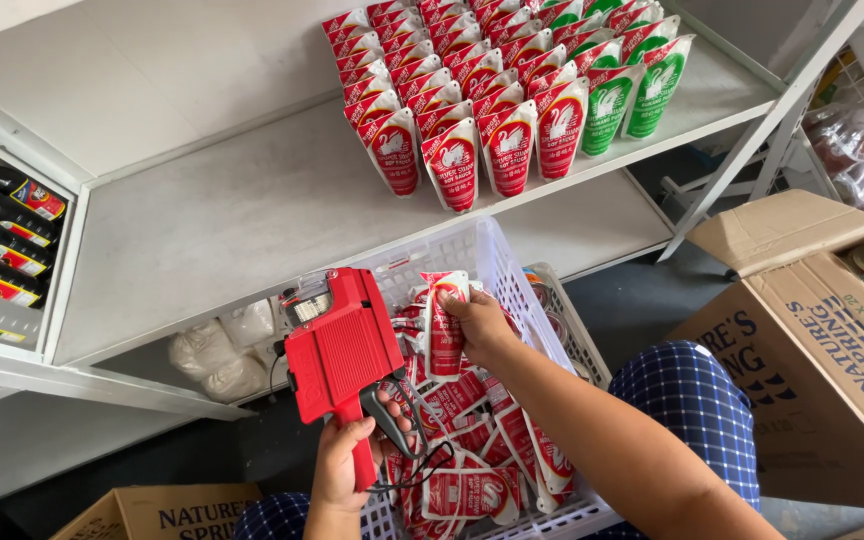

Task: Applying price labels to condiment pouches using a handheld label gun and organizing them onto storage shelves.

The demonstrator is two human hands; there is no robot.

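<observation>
My right hand (477, 325) pinches a red sauce pouch (445, 330) near its top edge, upright over the white plastic basket (497, 262) w/ more pouches (472, 450) heaped below; it's prob. light, soft-sided and a bit slick, so the stiff top seam is the best place to hold. My left hand (342, 465) is wrapped tight around the grip of the red price gun (342, 350), just left of the pouch, nose approx. touching it, though I can't tell for sure. Beyond, rows of red and green pouches (512, 90) stand on the white shelf (222, 215), w/ dark bottles (2, 235) far left and cardboard boxes (812, 340) right.

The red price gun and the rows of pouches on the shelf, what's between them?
Head view: only bare white shelf lies between the red price gun and the pouch rows.
</observation>
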